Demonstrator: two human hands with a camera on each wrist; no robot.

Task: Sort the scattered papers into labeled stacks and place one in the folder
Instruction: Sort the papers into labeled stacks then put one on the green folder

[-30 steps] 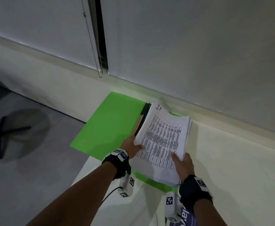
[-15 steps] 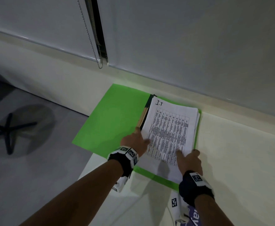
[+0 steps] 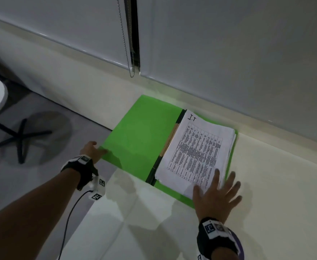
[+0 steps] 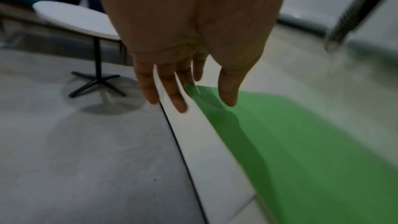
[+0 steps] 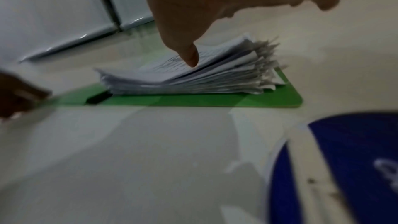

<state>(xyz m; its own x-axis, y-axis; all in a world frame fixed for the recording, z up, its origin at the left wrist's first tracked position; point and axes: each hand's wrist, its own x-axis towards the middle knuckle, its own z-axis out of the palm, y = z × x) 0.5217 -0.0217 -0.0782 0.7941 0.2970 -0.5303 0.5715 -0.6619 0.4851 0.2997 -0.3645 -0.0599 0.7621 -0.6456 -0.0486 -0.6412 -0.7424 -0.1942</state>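
Note:
A green folder (image 3: 140,139) lies open on the white table, its left flap overhanging the table's left edge. A thick stack of printed papers (image 3: 197,152) marked "I.T" lies on the folder's right half. My left hand (image 3: 92,152) reaches the outer left corner of the flap (image 4: 301,142), thumb over it, fingers straight and loose (image 4: 172,94). My right hand (image 3: 217,196) lies flat with spread fingers on the stack's near right corner. In the right wrist view the thumb (image 5: 185,47) points down at the fanned paper stack (image 5: 193,74).
The white table (image 3: 266,184) runs along a wall with roller blinds and a bead chain (image 3: 124,38). Left of the table edge (image 4: 183,151) is grey floor with a round white side table (image 4: 73,18) on a black cross foot. A blue-printed thing (image 5: 355,168) lies near my right wrist.
The paper stack has been laid flat in the folder. My left hand left the stack and moved left to the flap's outer corner. My right hand opened flat on the stack.

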